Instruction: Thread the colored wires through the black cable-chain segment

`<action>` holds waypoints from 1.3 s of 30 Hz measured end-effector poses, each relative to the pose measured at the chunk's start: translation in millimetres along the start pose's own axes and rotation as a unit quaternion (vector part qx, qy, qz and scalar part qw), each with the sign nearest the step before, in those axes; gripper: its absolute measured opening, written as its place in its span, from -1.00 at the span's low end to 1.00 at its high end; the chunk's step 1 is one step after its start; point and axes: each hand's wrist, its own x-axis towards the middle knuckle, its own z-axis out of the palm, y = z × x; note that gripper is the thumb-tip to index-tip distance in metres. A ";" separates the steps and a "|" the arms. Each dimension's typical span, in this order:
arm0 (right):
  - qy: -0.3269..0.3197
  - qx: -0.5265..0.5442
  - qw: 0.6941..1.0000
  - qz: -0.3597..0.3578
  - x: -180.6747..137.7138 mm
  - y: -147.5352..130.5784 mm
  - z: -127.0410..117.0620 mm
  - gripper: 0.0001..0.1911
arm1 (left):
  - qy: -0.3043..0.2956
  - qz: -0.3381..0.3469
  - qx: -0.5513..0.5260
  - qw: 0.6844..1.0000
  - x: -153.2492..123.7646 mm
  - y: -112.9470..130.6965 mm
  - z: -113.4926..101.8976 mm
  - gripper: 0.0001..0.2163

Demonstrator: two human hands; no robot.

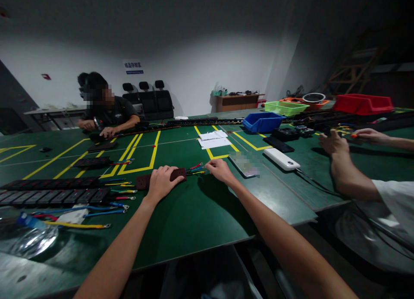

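Observation:
My left hand lies over a black socket module on the green table, its fingers curled down on the module's top. Short red, blue and yellow wires stick out of the module's right end. My right hand is at those wire ends, fingers bent and pinched together on them. Both forearms reach in from the lower edge of the view.
Black socket strips with coloured leads lie at the left, beside a plastic bag. A phone, a white power bank, papers and a blue bin sit beyond. One person works at the far left, another's arms at the right.

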 end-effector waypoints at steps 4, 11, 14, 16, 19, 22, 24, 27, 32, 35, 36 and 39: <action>-0.026 0.011 0.999 0.027 1.8 3.4 5.5 -0.59 | 0.005 0.004 0.008 1.000 0.3 -1.2 1.9 -0.48; -0.055 0.103 0.993 -0.011 -1.3 -0.8 13.1 -0.54 | 0.006 0.004 0.008 1.000 -0.1 -0.6 1.0 -0.48; -0.071 0.143 0.986 -0.041 -2.2 -3.0 10.1 -0.59 | 0.005 0.001 0.010 1.000 -0.1 0.0 0.3 -0.47; -0.072 0.135 0.987 -0.045 -1.3 -2.0 8.5 -0.60 | 0.006 0.001 0.009 1.000 0.0 -0.1 0.5 -0.48; -0.051 0.070 0.996 -0.021 0.4 1.6 7.4 -0.60 | 0.005 0.000 0.004 1.000 0.0 -1.0 1.5 -0.48; -0.023 -0.026 0.999 0.016 0.3 3.2 6.0 -0.63 | 0.004 0.004 0.003 1.000 -0.1 -1.4 1.8 -0.48; -0.018 -0.078 0.996 0.042 -0.8 2.3 4.3 -0.68 | 0.005 0.005 0.004 1.000 -0.3 -1.2 1.4 -0.48; -0.024 -0.109 0.992 0.064 -2.6 -0.2 2.0 -0.72 | 0.006 0.004 0.003 1.000 -0.4 -0.7 0.9 -0.47; -0.012 -0.059 0.998 0.026 -3.4 -4.0 0.8 -0.75 | 0.010 0.002 0.001 1.000 -0.3 -1.4 2.5 -0.48; -0.021 -0.011 0.999 -0.030 -3.4 -5.3 0.5 -0.72 | 0.014 0.001 0.004 1.000 -0.5 -1.8 3.4 -0.49; -0.023 -0.006 0.999 -0.040 -3.2 -5.3 0.4 -0.71 | 0.014 0.002 0.005 1.000 -0.6 -1.8 3.4 -0.49; -0.003 -0.031 0.999 -0.018 -2.3 -3.2 1.1 -0.70 | 0.012 0.003 0.005 1.000 -0.9 -1.6 2.7 -0.49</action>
